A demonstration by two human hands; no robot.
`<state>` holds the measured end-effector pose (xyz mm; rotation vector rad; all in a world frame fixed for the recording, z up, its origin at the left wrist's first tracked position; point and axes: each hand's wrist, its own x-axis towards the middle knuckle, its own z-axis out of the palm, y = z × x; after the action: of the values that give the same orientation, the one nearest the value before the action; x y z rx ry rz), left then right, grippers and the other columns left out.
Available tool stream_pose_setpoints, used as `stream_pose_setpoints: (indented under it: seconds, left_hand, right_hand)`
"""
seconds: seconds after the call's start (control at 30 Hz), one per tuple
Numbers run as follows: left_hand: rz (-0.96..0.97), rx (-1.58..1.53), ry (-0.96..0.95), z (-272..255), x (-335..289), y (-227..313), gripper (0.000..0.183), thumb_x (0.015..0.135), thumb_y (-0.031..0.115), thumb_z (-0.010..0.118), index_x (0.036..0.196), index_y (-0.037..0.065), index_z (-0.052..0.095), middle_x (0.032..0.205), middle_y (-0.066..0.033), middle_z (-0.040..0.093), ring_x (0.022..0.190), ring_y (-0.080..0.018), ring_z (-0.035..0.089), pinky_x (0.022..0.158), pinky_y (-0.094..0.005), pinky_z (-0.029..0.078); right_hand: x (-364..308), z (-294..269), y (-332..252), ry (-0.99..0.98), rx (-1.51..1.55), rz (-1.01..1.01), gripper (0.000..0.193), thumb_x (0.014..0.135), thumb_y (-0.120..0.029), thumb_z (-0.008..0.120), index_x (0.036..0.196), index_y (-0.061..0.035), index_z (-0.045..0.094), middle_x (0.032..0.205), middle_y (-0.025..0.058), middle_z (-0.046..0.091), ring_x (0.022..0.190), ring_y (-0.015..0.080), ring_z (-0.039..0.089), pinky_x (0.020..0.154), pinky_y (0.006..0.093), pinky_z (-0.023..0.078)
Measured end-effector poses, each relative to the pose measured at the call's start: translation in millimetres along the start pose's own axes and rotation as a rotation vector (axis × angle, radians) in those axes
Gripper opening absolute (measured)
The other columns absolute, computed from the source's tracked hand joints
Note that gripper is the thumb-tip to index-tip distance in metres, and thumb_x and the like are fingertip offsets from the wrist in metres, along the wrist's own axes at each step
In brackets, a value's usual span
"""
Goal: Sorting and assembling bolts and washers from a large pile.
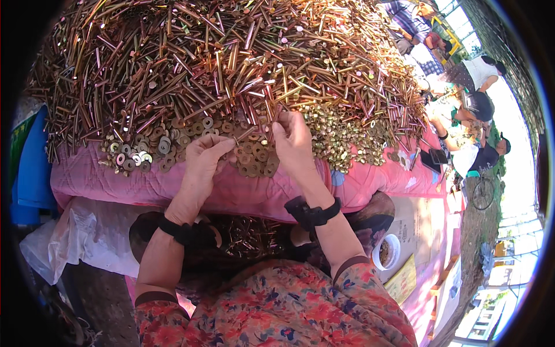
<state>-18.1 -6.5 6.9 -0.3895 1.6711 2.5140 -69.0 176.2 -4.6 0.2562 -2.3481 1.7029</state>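
My left hand is closed in a pinch over the washers. From its fingertips a thin brass-coloured bolt points up and to the right. My right hand is also pinched, thumb against fingers, at the lower edge of the heaped bolts; what lies between its fingertips is too small to make out. Flat metal washers lie loose between and below both hands. Just right of my right hand, small brass-coloured nuts are spread out.
Pink quilted cloth covers the work surface. At the left stands a blue container by clear plastic sheeting. A white tub sits low at right; a dark phone-like object rests on the cloth's right end. Several people are at far right.
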Motion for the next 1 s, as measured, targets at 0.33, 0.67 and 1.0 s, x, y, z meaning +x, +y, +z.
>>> stream_pose_setpoints:
  seconds: [0.33,0.67,1.0]
  left_hand:
    - [0.059,-0.034,-0.057,1,-3,-2,0.005,0.079,0.005,0.066,0.082,0.001,0.064,0.069,-0.0041,0.063,0.055,-0.0074,0.056,0.050,-0.0187,0.041]
    - [0.163,-0.071,0.047,23,-5,-9,0.019,0.089,0.021,0.059,0.085,0.003,0.063,0.069,0.0021,0.058,0.058,-0.0041,0.050,0.053,-0.0174,0.039]
    - [-0.168,-0.029,-0.034,7,6,-22,0.020,0.083,0.023,0.069,0.077,0.005,0.064,0.060,0.0051,0.049,0.040,-0.0007,0.031,0.037,-0.0179,0.018]
  right_hand:
    - [-15,-1,-21,0.078,0.717,0.338,0.021,0.086,-0.006,0.057,0.103,0.0010,0.048,0.089,0.0087,0.060,0.074,0.0141,0.061,0.064,0.0253,0.052]
    - [-41,27,-28,-0.138,0.859,0.459,0.015,0.084,-0.005,0.060,0.096,0.0006,0.053,0.088,0.0099,0.064,0.072,0.0159,0.064,0.063,0.0268,0.053]
    - [-23,-22,-1,0.050,-0.803,-0.271,0.017,0.076,-0.016,0.065,0.086,-0.0023,0.062,0.085,0.0147,0.060,0.079,0.0306,0.059,0.067,0.0373,0.049]
